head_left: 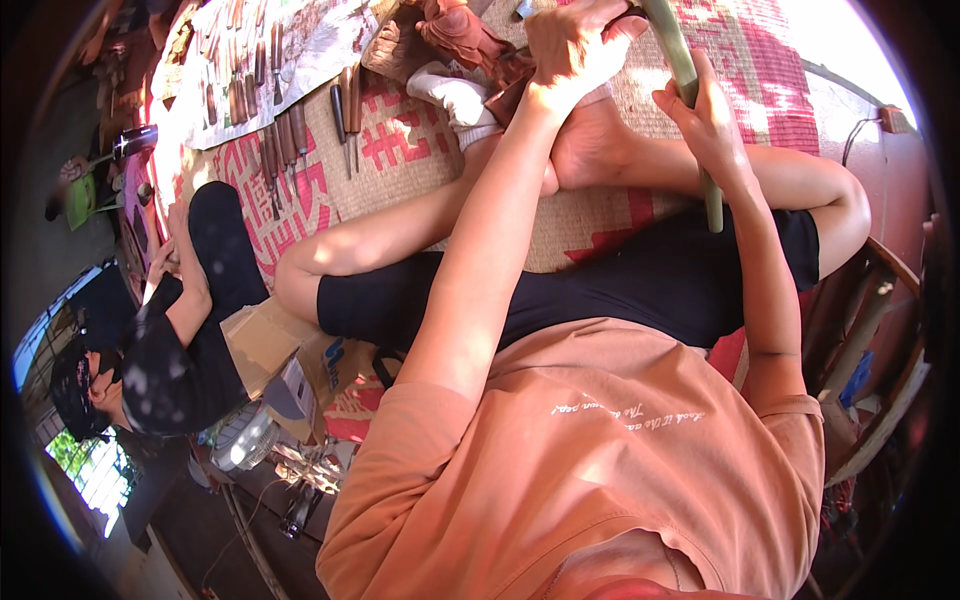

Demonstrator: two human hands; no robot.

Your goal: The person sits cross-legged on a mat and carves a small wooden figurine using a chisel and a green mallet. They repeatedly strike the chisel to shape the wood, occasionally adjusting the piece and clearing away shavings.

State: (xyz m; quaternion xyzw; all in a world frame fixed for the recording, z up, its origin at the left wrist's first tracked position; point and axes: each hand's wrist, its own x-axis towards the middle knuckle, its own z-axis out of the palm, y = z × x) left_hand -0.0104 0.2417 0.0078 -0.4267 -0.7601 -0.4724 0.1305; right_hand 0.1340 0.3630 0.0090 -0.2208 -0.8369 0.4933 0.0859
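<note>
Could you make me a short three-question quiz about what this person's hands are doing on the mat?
1. True or false: the right hand is closed around a long greenish stick.
2. What does the left hand rest on? A) the reddish-brown wood carving B) a cardboard box C) a fan
3. Where do the wooden-handled chisels lie: to the person's left or right?

Key
1. True; the stick passes through the fist and comes out below it.
2. A; the hand is on the carving, beside a white cloth.
3. To the left, in rows along the edge of the woven mat.
</note>
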